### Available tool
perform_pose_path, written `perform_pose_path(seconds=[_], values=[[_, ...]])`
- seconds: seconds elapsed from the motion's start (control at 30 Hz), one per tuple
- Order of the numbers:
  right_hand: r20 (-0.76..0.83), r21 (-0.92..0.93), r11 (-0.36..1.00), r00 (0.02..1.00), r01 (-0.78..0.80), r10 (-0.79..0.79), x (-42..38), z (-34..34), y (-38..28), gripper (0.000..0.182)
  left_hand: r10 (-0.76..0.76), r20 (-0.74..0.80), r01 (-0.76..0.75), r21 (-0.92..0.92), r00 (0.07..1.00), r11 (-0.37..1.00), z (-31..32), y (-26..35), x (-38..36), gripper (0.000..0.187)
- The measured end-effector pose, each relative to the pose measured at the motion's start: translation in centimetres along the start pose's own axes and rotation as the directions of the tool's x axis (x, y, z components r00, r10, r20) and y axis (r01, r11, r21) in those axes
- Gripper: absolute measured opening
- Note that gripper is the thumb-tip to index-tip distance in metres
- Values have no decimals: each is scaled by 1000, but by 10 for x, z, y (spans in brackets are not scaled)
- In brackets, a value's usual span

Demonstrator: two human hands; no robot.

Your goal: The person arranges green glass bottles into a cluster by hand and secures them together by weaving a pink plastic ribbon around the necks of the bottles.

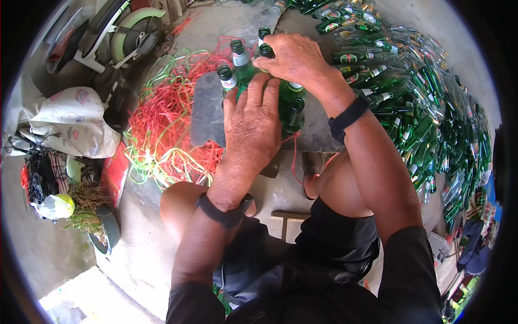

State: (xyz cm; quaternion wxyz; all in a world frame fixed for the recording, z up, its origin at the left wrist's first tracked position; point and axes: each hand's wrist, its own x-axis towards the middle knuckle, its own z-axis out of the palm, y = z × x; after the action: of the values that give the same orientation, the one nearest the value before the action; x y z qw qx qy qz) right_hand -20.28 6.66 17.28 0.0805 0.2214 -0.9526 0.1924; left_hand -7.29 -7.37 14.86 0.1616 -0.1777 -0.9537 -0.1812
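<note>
Several green glass bottles stand upright in a tight cluster on a dark flat board. My left hand lies over the near side of the cluster, its fingers bent against the bottles; what its fingertips grip is hidden. My right hand reaches in from the right, with thumb and fingers around the neck of a bottle at the back of the group. A thin red strip hangs from the board's near edge.
Tangled red and green plastic strips lie left of the board. A large heap of green bottles spreads along the right. A wheeled machine, a white bag and a potted plant are at left.
</note>
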Motion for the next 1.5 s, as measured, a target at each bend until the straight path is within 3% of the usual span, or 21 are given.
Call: perform_pose_path(seconds=[0.1, 0.2, 0.37, 1.0, 1.3, 1.5], values=[[5, 24, 1000, 1000, -20, 20, 1, 3, 2, 41, 4, -1, -4, 7, 1000, 1000, 0, 1, 0, 71], [-35, -6, 1000, 999, 10, -10, 2, 6, 4, 52, 12, -8, -12, 7, 1000, 1000, -1, 0, 1, 71], [94, -10, 999, 995, -31, 32, 2, 8, 3, 54, 17, -18, -17, 1, 1000, 1000, -2, 0, 1, 70], [90, 11, 1000, 995, -30, 29, -3, 16, 1, 47, 15, -13, -15, -14, 1000, 1000, -7, -2, -2, 59], [-151, 45, 986, 976, 163, -155, 5, 32, 20, 43, -3, -26, 1, -81, 1000, 997, -15, -3, -3, 58], [-117, 62, 989, 985, 132, -124, 4, 30, 18, 41, 4, -20, -5, -86, 1000, 996, -13, -4, -3, 59]])
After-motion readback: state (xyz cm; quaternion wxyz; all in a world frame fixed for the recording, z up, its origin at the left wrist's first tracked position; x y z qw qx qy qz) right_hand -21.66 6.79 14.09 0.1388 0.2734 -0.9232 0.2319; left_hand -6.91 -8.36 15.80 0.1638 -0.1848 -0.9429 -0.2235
